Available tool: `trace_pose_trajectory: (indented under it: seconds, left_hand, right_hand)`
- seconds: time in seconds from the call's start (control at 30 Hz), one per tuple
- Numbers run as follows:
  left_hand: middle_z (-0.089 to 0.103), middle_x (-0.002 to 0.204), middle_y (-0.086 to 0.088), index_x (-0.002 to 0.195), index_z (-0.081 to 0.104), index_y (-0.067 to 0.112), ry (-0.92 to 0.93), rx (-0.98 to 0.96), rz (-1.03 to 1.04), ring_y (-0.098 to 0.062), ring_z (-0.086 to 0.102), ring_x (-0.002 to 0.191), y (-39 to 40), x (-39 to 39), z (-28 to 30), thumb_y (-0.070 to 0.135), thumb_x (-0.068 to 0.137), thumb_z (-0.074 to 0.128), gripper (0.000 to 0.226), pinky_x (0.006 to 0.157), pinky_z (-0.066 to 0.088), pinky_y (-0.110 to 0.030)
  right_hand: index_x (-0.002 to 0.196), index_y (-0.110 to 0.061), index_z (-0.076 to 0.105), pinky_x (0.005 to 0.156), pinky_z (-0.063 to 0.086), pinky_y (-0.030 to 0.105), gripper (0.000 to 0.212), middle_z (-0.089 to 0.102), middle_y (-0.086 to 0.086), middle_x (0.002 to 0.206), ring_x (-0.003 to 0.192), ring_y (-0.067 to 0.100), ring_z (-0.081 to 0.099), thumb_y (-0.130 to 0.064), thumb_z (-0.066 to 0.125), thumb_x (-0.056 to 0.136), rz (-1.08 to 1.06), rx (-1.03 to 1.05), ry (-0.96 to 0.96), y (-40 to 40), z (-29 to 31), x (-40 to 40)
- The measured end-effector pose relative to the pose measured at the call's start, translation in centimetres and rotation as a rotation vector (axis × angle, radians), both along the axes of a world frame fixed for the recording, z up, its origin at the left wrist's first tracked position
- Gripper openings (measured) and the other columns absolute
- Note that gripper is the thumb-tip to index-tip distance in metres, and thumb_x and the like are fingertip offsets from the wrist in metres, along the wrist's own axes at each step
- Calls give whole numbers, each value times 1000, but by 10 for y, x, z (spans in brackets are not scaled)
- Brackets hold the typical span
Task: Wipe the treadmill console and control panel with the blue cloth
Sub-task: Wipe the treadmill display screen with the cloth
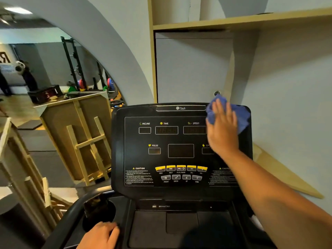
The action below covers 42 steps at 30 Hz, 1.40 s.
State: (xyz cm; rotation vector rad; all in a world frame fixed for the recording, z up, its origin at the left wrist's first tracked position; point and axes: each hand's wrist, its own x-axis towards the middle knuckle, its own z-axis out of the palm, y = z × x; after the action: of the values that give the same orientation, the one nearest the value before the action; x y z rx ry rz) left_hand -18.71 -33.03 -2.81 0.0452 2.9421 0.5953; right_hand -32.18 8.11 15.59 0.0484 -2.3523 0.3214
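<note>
The black treadmill console [136, 112] fills the middle of the view, with display windows labelled incline, time, speed and pulse. Below them runs a row of yellow buttons [181, 168] and a row of grey ones. My right hand [222, 130] presses the blue cloth [240, 115] flat against the console's upper right corner, fingers straight and spread. The cloth sticks out above and to the right of my hand. My left hand [100, 235] rests on the lower left of the console base, beside a cup holder [100, 212].
A grey wall with wooden shelves [233, 22] stands close behind the console. Wooden crates [80, 141] lean at the left. Farther back left, gym racks with coloured weight plates [82, 81] stand on the floor. A black tray [181, 223] lies below the panel.
</note>
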Motion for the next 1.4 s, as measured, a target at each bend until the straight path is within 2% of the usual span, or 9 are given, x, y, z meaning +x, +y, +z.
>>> trace_pose_trajectory:
  seconds: [0.1, 0.3, 0.43, 0.53, 0.73, 0.87, 1.0, 1.23, 1.4]
  left_hand:
    - [62, 97, 12, 100, 68, 28, 26, -60, 5, -5, 57, 100, 1, 8, 1, 48, 101, 40, 35, 86, 46, -27]
    - [65, 88, 3, 80, 55, 17, 103, -31, -33, -10, 58, 91, 6, 23, 10, 46, 99, 35, 40, 77, 49, -36]
    - [64, 82, 4, 71, 51, 22, 119, -54, -45, -11, 57, 89, 4, 24, 9, 50, 94, 27, 43, 75, 48, -37]
    - [64, 84, 5, 73, 52, 22, 116, -48, -49, -10, 56, 90, 2, 24, 3, 49, 94, 27, 43, 73, 46, -35]
    - [61, 82, 9, 67, 45, 30, 101, -65, -59, -10, 54, 88, 5, 24, 4, 44, 98, 31, 37, 69, 38, -32]
    - [62, 82, 7, 69, 51, 27, 101, -56, -49, -7, 54, 85, 5, 24, 6, 45, 98, 30, 40, 71, 44, -31]
    - [62, 80, 7, 71, 52, 26, 107, -51, -45, -7, 54, 84, 5, 26, 5, 45, 100, 30, 41, 70, 43, -30]
    - [61, 78, 7, 69, 51, 29, 104, -33, -51, -7, 55, 81, 7, 28, 9, 44, 99, 31, 38, 66, 39, -26]
    - [60, 78, 7, 68, 51, 27, 125, -50, -44, -6, 55, 80, 7, 27, 8, 42, 101, 34, 40, 64, 36, -23]
  right_hand:
    - [160, -14, 10, 124, 9, 51, 66, 12, 8, 168, 155, 28, 0, -45, 24, 103, -83, 29, -32, -1, -49, 35]
    - [158, -17, 23, 125, 6, 45, 68, 20, 3, 167, 155, 27, 4, -40, 36, 95, 260, 457, -36, -60, -80, 38]
    - [159, -20, 19, 124, 10, 51, 63, 18, 3, 167, 155, 26, 2, -31, 41, 101, 70, 108, -36, -11, -39, 19]
    - [160, -16, 14, 123, 11, 55, 66, 16, 8, 167, 155, 28, 1, -39, 32, 101, -106, -25, -21, 13, -67, 49]
    - [156, -16, 26, 124, 0, 42, 71, 24, 5, 165, 155, 30, 6, -38, 42, 90, 277, 475, -69, -48, -107, 60]
    - [157, -18, 26, 124, 8, 47, 67, 22, 4, 166, 155, 26, 6, -29, 46, 94, 133, 198, -54, -24, -48, 26]
    - [159, -15, 18, 123, 9, 54, 68, 17, 7, 167, 155, 27, -1, -32, 39, 97, -18, 48, -19, 9, -68, 51]
    - [156, -15, 29, 123, 12, 50, 68, 22, 4, 166, 155, 30, 5, -38, 33, 92, 244, 412, -66, -40, -82, 45]
    - [160, -16, 17, 124, 7, 51, 65, 16, 6, 167, 155, 27, -1, -35, 34, 100, -46, 31, -63, 21, -56, 43]
